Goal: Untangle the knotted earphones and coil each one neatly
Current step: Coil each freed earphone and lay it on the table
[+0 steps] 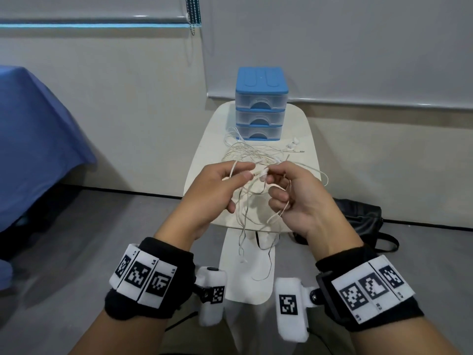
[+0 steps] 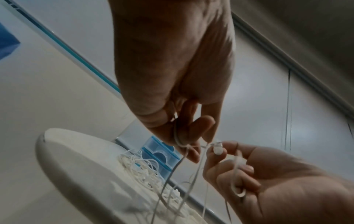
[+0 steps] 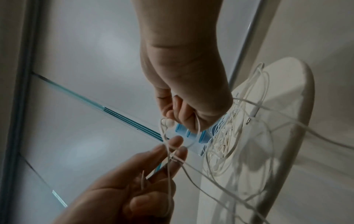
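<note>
A tangle of white earphones (image 1: pixel 252 153) lies on the small white table (image 1: pixel 204 160), with strands rising to both hands above the near edge. My left hand (image 1: pixel 247 171) pinches a cable between thumb and forefinger. My right hand (image 1: pixel 270 184) pinches a white earbud (image 1: pixel 263 173) at its fingertips, and a cable loops round its curled lower fingers. The left wrist view shows that earbud (image 2: pixel 218 149) just beside the left fingertips (image 2: pixel 191 136). In the right wrist view the earbud (image 3: pixel 168 122) sits under the right fingers. Loose cable ends (image 1: pixel 243 242) hang below the table's edge.
A blue three-drawer organiser (image 1: pixel 261 106) stands at the table's far end, right behind the tangle. A black bag (image 1: pixel 361 216) lies on the floor to the right. A table under a blue cloth (image 1: pixel 38 139) stands at the left. A wall runs behind.
</note>
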Demonstrator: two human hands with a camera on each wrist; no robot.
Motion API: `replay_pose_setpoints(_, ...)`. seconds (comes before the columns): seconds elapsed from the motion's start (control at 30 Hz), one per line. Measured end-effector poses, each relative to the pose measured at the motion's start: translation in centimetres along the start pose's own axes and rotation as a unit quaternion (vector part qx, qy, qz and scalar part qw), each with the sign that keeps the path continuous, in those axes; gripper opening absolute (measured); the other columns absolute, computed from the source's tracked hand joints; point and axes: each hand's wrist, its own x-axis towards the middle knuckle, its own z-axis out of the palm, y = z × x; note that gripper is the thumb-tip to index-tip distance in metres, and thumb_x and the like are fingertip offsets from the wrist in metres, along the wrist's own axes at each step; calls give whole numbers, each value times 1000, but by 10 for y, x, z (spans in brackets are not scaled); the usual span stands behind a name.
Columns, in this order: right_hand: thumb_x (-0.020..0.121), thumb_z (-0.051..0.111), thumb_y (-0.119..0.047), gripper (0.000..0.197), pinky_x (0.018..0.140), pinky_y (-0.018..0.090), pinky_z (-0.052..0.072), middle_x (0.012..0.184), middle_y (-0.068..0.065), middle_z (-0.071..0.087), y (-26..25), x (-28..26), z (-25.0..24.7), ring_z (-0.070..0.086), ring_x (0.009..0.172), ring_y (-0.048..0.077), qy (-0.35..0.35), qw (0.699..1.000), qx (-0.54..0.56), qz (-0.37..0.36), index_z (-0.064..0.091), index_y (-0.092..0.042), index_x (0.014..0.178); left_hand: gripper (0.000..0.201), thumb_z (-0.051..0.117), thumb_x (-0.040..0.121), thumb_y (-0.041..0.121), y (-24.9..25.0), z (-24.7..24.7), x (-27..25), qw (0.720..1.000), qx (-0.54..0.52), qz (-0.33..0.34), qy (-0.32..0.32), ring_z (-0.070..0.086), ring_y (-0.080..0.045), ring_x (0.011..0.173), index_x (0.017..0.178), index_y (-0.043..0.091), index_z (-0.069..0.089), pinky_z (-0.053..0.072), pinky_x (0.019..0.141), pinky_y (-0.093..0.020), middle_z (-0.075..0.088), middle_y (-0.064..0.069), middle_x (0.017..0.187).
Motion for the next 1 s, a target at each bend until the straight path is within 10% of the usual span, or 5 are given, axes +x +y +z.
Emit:
replay_pose_setpoints(0.23,87,68,-4,8,38,19,20,66,2,58,0,-1,2,32,42,9,8,1000,-29,-9,65,-9,82,8,74,93,12,-6,0,-7,998,51,-7,-31,49,-8,53,88,7,78,43,48,-20,71,-4,81)
replay_pose_setpoints(0.57,83,76,-1,19,38,20,14,61,1,50,12,-1,7,19,42,9,35,991,-100,-78,67,-14,72,9,76,91,20,-5,1,-6,990,105,77,50,48,-14,52,83,20,72,46,52,-32,74,3,72)
replay_pose_setpoints(0.77,85,76,-3,23,37,19,14,62,-5,43,9,-2,13,18,42,7,43,998,36,1,60,-17,76,16,77,91,22,-4,1,-12,961,235,143,26,49,3,54,75,22,71,31,53,-13,69,8,70)
replay_pose_setpoints(1.0,87,76,-6,19,37,18,15,56,-5,43,13,-5,25,23,38,6,36,988,143,41,62,-13,76,19,73,95,31,-3,4,-8,966,187,169,53,49,-13,55,77,23,75,47,55,-36,72,8,71)
